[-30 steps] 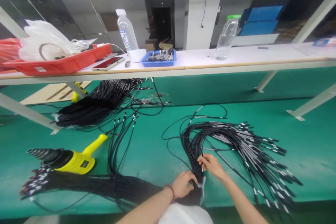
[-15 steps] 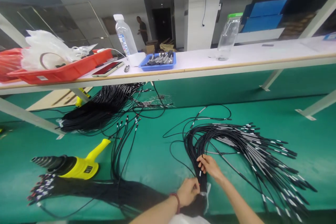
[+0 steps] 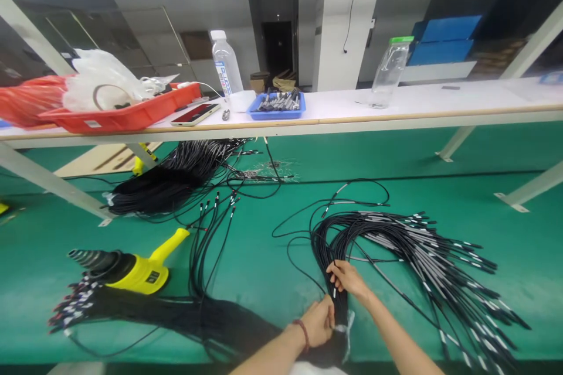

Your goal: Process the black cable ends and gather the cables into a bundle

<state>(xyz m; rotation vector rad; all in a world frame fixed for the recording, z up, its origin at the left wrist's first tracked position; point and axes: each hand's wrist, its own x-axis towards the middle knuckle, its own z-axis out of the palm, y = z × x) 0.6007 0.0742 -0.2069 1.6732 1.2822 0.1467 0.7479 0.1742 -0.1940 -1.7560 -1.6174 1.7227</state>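
Note:
A thick bundle of black cables curves up and over to the right on the green bench, its grey-sleeved, white-marked ends fanned out. My right hand pinches a black cable at the side of this bundle, just above a white tag. Lower down, my left hand has its fingers closed at the same bundle; its fingertips partly hide the cable between them. Clear plastic wrap surrounds the bundle below my hands. Towards the left runs another length of black cables, ending in red, white and black tips.
A yellow heat gun lies on the left. Behind it is another black cable bundle. On the white shelf stand a red tray, a phone, a blue tray of small parts, a bottle and a clear jar.
The camera view has shifted slightly. My hands stay at the bundle in nearly the same grip, with the right hand a little lower and left along it. The person in the background is out of sight.

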